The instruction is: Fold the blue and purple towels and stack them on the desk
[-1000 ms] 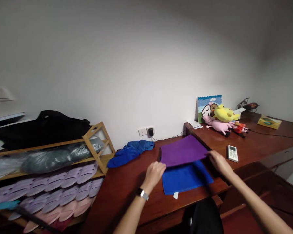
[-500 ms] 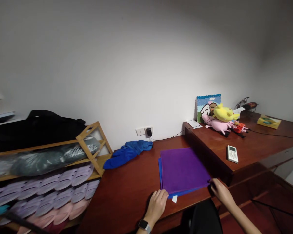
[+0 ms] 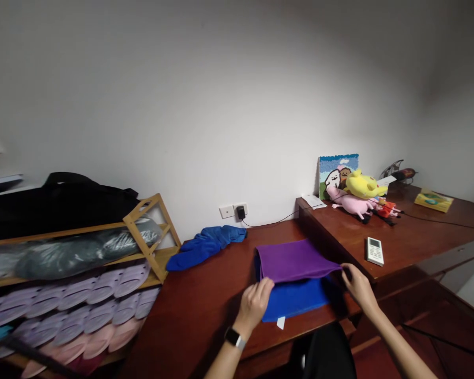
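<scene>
A purple cloth is pinched at its two near corners, one in my left hand and one in my right hand. Its near edge is lifted while its far part rests low. Beneath it a folded blue cloth lies flat on the brown table, with a small white tag at its front edge. My left wrist wears a watch. Farther back on the left lies a crumpled blue cloth, apart from both hands.
On the raised desk at right lie a white remote, plush toys and a yellow box. A wooden rack with slippers stands left. A black charger is plugged into the wall.
Both hands first lowered the purple cloth flat over the blue one. Now its near edge is raised again and moved away from me, showing the blue cloth beneath.
</scene>
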The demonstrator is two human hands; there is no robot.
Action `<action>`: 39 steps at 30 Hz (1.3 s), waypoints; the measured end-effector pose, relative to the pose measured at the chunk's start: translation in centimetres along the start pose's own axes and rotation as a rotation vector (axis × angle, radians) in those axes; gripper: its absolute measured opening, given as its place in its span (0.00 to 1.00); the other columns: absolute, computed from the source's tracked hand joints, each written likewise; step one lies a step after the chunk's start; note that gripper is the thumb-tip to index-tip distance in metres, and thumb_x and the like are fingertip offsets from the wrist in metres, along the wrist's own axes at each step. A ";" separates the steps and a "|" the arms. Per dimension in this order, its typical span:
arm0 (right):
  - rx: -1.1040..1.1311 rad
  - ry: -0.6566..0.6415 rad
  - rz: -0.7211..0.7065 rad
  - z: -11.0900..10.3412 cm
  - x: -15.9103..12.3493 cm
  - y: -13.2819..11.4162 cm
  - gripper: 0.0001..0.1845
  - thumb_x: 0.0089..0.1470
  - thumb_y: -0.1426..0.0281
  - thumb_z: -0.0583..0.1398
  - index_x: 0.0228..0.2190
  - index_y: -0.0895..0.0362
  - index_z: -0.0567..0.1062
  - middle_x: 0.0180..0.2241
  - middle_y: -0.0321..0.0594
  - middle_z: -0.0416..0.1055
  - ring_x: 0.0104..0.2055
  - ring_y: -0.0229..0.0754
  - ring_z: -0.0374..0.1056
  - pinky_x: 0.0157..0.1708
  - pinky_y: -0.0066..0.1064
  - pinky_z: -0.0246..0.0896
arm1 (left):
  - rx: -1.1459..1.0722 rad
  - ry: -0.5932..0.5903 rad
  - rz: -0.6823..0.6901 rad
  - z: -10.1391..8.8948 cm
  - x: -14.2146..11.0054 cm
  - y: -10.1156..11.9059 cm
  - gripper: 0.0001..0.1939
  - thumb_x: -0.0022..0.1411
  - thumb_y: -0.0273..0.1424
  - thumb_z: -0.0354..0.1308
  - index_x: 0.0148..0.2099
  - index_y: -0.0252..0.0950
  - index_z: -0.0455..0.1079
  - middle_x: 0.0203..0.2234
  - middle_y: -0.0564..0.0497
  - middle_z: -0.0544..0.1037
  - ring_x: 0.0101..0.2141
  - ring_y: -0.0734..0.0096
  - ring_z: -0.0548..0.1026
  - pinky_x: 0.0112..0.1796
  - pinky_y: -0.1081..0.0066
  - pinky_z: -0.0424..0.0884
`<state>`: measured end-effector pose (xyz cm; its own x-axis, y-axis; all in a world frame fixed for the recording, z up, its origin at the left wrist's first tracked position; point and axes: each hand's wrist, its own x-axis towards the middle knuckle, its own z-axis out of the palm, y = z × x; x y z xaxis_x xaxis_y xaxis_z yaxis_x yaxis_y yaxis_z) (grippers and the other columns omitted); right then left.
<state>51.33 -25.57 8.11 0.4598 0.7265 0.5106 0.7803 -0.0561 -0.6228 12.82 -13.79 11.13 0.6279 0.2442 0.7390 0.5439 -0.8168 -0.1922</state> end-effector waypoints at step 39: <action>-0.546 -0.697 0.191 19.1 -0.3 -10.2 0.41 0.56 0.35 0.49 0.68 0.30 0.53 0.73 0.40 0.43 0.71 0.78 0.34 0.55 0.83 0.35 | 0.185 -0.428 -0.745 -2.6 -20.4 -21.5 0.23 0.67 0.40 0.47 0.57 0.42 0.75 0.56 0.45 0.78 0.57 0.56 0.74 0.57 0.56 0.68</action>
<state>35.11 -12.14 2.97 0.3798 0.9115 -0.1580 0.8913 -0.4063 -0.2011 -13.08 -2.59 1.85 0.2084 0.8856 0.4151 0.9536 -0.2782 0.1147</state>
